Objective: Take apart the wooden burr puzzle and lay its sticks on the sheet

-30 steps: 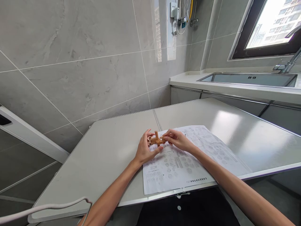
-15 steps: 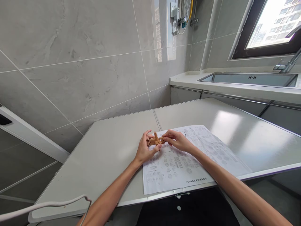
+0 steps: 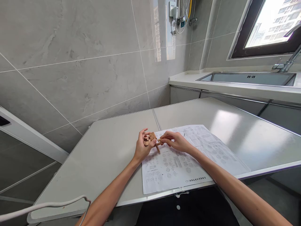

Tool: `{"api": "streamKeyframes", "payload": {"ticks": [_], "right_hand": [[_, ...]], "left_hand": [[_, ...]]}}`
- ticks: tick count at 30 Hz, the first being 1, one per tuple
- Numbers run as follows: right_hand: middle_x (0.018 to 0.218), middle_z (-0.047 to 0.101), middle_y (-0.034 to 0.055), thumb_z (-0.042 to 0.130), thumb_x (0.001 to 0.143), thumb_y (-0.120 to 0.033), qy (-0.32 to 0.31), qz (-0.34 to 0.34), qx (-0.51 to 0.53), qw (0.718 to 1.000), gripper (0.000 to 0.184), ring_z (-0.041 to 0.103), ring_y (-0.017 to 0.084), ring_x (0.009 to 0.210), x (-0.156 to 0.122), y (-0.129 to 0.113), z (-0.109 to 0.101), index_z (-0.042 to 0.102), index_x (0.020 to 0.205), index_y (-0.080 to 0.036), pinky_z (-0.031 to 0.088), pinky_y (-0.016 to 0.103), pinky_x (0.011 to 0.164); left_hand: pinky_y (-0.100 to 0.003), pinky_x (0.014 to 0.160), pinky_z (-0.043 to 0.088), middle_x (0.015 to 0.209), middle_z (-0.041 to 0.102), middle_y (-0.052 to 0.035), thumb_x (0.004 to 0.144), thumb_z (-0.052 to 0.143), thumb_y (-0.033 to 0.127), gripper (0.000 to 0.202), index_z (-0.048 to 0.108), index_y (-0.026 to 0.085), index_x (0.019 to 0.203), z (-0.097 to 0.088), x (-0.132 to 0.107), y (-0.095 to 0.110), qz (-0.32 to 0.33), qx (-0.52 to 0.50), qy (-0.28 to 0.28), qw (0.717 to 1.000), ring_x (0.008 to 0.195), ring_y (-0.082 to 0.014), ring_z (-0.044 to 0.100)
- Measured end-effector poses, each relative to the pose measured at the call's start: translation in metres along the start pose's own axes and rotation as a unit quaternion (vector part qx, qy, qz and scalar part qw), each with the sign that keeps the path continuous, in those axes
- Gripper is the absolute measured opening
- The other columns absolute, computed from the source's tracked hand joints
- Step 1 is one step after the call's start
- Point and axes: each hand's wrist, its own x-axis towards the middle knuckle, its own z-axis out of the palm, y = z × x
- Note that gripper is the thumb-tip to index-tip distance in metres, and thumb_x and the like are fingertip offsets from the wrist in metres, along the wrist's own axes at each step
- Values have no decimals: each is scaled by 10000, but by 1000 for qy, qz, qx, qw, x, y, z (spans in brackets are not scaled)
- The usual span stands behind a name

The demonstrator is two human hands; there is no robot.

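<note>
A small wooden interlocking puzzle [image 3: 152,136], built of notched brown sticks, is held above a printed sheet. My left hand [image 3: 143,147] wraps round its left side, thumb across the near face. One stick juts from the puzzle down toward me. At the right side my right hand [image 3: 175,140] pinches the end of a stick that reaches into the puzzle; whether it is a separate piece I cannot tell. Under both hands lies the white instruction sheet [image 3: 174,175], covered in small line drawings.
The sheet rests on a pale folding table [image 3: 113,138] with a seam across it. Behind stands a grey tiled wall [image 3: 94,84]. To the right are a counter with a sink [image 3: 246,78] and a faucet [image 3: 285,66]. A white cable [image 3: 51,205] hangs at the lower left.
The puzzle has been turned over in my hands: its jutting stick pointed up before and now points down toward me, and a blocky face shows. My right hand has stayed almost in place.
</note>
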Motion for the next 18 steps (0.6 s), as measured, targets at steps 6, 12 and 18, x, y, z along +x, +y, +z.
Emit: {"api": "streamKeyframes", "payload": {"ticks": [6,12,18], "right_hand": [[914,787,81,657,953,-551,23,36,37,998,348,738,216,775,0,0,-1,694,998,-208,505,321,630],[780,760,65,707,880,-638,160,96,127,974,457,635,188,693,5,2,-11,670,1032,-208,383,302,565],[819,765,88,731,843,-671,234,130,149,952,505,509,148,598,6,5,-18,669,1035,-209,311,299,523]], "left_hand": [[-478,1122,433,1411,578,-119,934,641,582,561,489,264,1370,-8,8,-2,-6,-21,99,995,1348,-276,532],[-522,1164,369,1445,514,-124,849,766,526,629,484,265,1346,-9,11,-11,3,94,127,987,1391,-304,472],[-501,995,520,1405,482,-131,712,870,480,814,495,293,1410,-3,0,-12,54,205,-22,977,1362,-363,441]]}}
